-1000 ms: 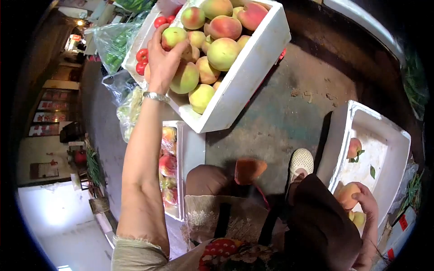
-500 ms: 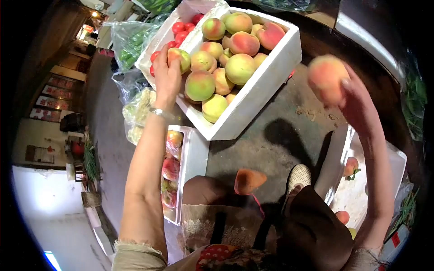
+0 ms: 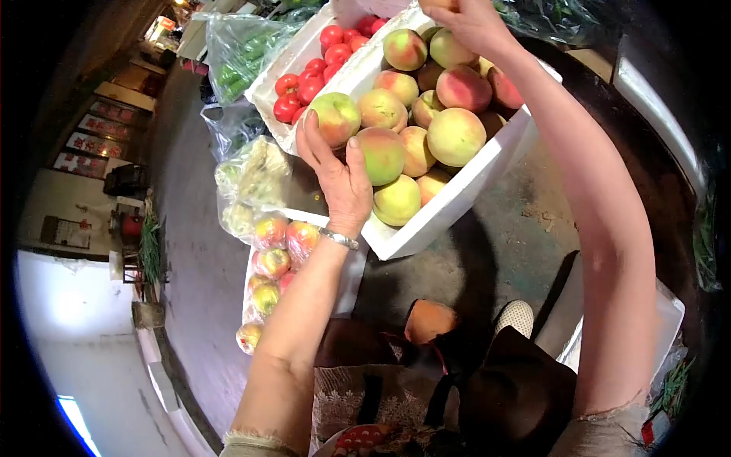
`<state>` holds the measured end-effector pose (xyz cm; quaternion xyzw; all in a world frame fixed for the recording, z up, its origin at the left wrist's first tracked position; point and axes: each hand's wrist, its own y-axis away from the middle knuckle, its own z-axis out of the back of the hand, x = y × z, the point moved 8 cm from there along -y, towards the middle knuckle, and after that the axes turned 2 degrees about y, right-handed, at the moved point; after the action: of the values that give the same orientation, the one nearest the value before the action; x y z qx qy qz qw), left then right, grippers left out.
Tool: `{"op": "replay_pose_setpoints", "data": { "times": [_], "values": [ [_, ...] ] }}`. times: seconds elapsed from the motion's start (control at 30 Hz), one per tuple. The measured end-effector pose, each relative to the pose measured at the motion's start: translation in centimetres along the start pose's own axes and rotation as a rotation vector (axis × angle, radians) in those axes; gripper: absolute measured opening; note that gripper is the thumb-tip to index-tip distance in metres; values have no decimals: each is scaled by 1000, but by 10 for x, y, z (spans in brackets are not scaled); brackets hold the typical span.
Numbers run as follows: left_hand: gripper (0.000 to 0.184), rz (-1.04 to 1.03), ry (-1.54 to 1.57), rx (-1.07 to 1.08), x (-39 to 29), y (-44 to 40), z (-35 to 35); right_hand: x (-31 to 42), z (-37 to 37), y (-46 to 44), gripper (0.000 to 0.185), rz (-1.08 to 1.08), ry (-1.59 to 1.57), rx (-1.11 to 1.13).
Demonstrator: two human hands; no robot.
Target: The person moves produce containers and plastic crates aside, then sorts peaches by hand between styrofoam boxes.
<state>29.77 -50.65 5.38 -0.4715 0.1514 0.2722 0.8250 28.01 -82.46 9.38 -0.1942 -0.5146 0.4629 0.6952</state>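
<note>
A white foam box [image 3: 464,199] holds several green, yellow and red peaches [image 3: 455,137]. My left hand [image 3: 339,171] is at the box's near left side, fingers around a green-red peach [image 3: 335,118] at the edge of the pile. At the top of the view, my right hand [image 3: 474,21] is over the far end of the same box. Its fingers are on a peach [image 3: 440,4] that is partly cut off by the frame's edge. Red tomatoes [image 3: 309,87] fill another white box [image 3: 268,85] directly to the left.
Wrapped apples [image 3: 272,263] lie in a white box [image 3: 349,278] below my left wrist. Bagged green vegetables [image 3: 240,68] and pale vegetables [image 3: 255,179] stand at the left. My right arm partly covers a white box [image 3: 666,320]. An orange-brown object [image 3: 430,320] is near my shoe [image 3: 518,316].
My right hand has carried a peach from the lower-right box up to the far end of the peach box. The view has shifted, showing more tomatoes. My left hand remains at its peach.
</note>
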Motion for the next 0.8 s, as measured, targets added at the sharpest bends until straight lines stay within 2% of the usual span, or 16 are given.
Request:
{"op": "replay_pose_setpoints", "data": {
  "times": [0.07, 0.2, 0.27, 0.4, 0.43, 0.47, 0.53, 0.67, 0.8],
  "values": [
    [63, -13, 20, 4, 2, 0, 0, 3, -26, -2, 62, 29, -10, 341],
    [63, -1, 1, 23, 2, 0, -2, -20, -48, 8, 58, 69, -51, 444],
    [63, -5, 6, 25, 1, -1, -1, -25, -30, 17, 52, -235, -296, 506],
    [62, -8, 30, 20, 7, 0, 0, 16, 42, 37, 46, -276, -398, 347],
    [62, -14, 52, 14, 6, 0, 0, 30, 60, 49, 57, -399, -575, 417],
    [62, -21, 66, 17, 5, 0, -1, 5, 63, 55, 47, -216, -422, 253],
    [63, 8, 75, 14, 6, 1, 0, 4, 94, 79, 44, -255, -427, 261],
    [68, -4, 13, 32, 4, 2, 3, 1, 175, 164, 37, -437, -365, 339],
    [64, -101, -110, 20, 4, 6, 0, -33, 287, 290, 33, -736, -211, 253]
  ]
}}
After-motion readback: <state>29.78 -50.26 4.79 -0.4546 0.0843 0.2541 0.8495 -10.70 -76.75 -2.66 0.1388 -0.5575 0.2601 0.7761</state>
